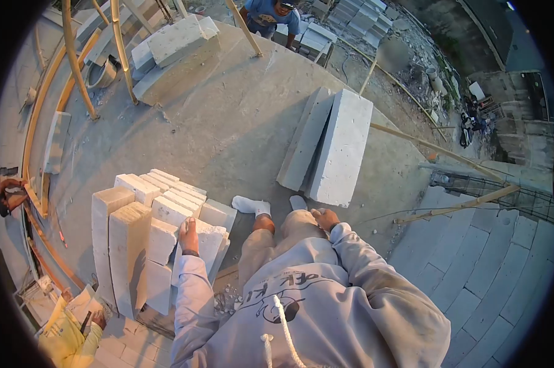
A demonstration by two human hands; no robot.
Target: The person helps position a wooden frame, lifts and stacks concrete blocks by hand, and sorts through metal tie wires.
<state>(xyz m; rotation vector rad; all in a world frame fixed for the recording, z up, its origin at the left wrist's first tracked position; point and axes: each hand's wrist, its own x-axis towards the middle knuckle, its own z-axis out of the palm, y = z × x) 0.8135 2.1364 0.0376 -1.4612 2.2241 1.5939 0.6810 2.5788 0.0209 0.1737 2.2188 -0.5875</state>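
Observation:
My left hand [189,236] rests on the upper edge of a pale block [208,238] in the stack at my left side. Its fingers lie along the block and are not wrapped round it. Two taller blocks [129,264] stand upright at the left of this stack, and several smaller white blocks [172,190] lie at its far side. Close to my right knee, my right hand [324,219] has its fingers curled; whatever may be inside them is hidden. Just beyond it, two long white blocks [342,147] lean together on the floor.
More blocks [182,43] lie at the far left by bamboo poles [123,55] and a bucket [102,73]. A person in blue [267,17] is beyond the slab edge; one in yellow [65,328] is at lower left. A block wall [479,264] and bamboo braces [458,205] stand right.

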